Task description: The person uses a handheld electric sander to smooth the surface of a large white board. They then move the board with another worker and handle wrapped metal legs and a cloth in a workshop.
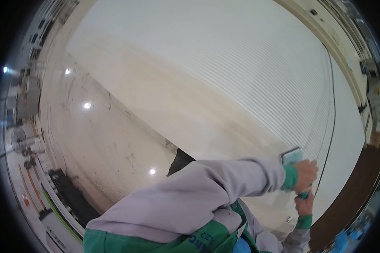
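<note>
At the right, my left hand (307,175) is wrapped round the top of a teal handheld sander (293,157) with a flat rectangular base. Just below it, my right hand (305,204) is closed on the tool's rear end, with the fingers partly hidden. The sander rests on a large pale panel (207,130), near the boundary between a ribbed white area (240,84) and a smooth beige strip. A dark cable (333,114) runs along the panel's right side down towards my hands. My grey left sleeve with a green cuff reaches across the lower middle.
A glossy beige surface (101,135) with dark scuffs lies left of the panel. A black piece (180,162) shows beside my left sleeve. Dark brown boards (352,194) border the right side. A standing fan (19,139) and long rails are at the far left.
</note>
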A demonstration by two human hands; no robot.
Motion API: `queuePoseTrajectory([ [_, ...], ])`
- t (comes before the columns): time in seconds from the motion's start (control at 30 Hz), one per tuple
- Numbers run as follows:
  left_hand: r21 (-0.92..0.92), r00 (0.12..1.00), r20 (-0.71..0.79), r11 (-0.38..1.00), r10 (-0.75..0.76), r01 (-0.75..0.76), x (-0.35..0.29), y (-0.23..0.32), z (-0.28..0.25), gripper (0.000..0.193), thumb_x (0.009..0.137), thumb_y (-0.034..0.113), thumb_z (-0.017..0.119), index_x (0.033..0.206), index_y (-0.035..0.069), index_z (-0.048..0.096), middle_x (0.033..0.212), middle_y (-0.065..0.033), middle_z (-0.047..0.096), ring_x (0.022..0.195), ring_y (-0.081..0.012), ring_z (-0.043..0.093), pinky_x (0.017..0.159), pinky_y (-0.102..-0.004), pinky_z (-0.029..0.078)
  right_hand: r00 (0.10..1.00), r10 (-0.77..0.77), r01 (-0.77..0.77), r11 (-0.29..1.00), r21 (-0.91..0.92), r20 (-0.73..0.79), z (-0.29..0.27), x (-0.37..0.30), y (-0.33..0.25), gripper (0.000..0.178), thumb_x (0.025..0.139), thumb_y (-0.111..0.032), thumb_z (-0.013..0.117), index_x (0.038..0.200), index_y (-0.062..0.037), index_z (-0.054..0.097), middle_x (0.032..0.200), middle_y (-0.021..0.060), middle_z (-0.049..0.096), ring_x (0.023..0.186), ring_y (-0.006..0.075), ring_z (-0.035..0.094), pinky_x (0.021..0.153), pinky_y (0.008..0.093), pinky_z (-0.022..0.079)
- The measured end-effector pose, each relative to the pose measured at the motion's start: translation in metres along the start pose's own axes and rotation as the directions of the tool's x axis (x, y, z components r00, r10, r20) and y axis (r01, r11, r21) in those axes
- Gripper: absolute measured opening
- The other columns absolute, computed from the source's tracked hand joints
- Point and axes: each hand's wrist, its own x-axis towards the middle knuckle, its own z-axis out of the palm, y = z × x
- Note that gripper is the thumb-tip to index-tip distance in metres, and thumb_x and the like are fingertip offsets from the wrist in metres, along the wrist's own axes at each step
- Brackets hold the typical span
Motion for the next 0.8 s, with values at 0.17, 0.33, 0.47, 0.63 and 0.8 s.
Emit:
queuePoseTrajectory([
  [0.17,-0.076,0.971,-0.192,0.989,-0.143,0.130,-0.117,-0.007,-0.066,0.028,0.080,0.036,0.072,0.084,0.009,0.067,0.094,-0.0068,0.061,0.093,-0.0253,0.057,0.078,-0.0395,0.046,0.930,-0.302,0.333,0.934,-0.131,0.211,0.087,-0.014,-0.054,0.029,0.078,-0.007,0.069,0.105,0.0019,0.064,0.083,0.0078,0.068,0.072,0.0209,0.064,0.067,0.0377,0.052],
  [0.33,-0.078,0.885,-0.379,0.962,-0.272,0.262,-0.224,-0.053,-0.197,0.026,0.079,0.035,0.073,0.081,0.010,0.066,0.088,-0.0057,0.060,0.090,-0.0256,0.059,0.078,-0.0397,0.046,0.862,-0.355,0.437,0.882,-0.176,0.362,0.203,-0.011,-0.193,0.035,0.081,-0.018,0.077,0.106,0.0027,0.065,0.093,0.0219,0.073,0.091,0.0390,0.073,0.076,0.0433,0.055],
  [0.47,-0.029,0.823,-0.469,0.937,-0.321,0.349,-0.290,-0.104,-0.312,0.023,0.079,0.034,0.072,0.077,0.012,0.066,0.082,-0.0034,0.061,0.084,-0.0252,0.062,0.075,-0.0407,0.048,0.860,-0.290,0.424,0.863,-0.273,0.420,0.294,0.000,-0.314,0.040,0.083,-0.023,0.075,0.110,0.0039,0.063,0.091,0.0257,0.072,0.092,0.0448,0.071,0.075,0.0455,0.056],
  [0.63,0.131,0.799,-0.533,0.905,-0.280,0.404,-0.389,-0.188,-0.470,0.022,0.080,0.034,0.072,0.077,0.013,0.068,0.082,-0.0052,0.067,0.081,-0.0284,0.065,0.071,-0.0414,0.051,0.792,-0.420,0.560,0.789,-0.252,0.444,0.428,0.016,-0.479,0.038,0.083,-0.023,0.073,0.105,0.0066,0.067,0.086,0.0233,0.072,0.082,0.0298,0.074,0.072,0.0413,0.055],
  [0.8,0.301,0.739,-0.624,0.795,-0.254,0.527,-0.470,-0.270,-0.611,0.021,0.086,0.034,0.066,0.087,0.014,0.071,0.091,-0.0055,0.070,0.087,-0.0312,0.066,0.075,-0.0425,0.054,0.652,-0.568,0.738,0.627,-0.249,0.502,0.536,0.054,-0.620,0.057,0.080,-0.036,0.071,0.119,0.0045,0.060,0.099,0.0311,0.070,0.099,0.0508,0.066,0.084,0.0525,0.054],
])
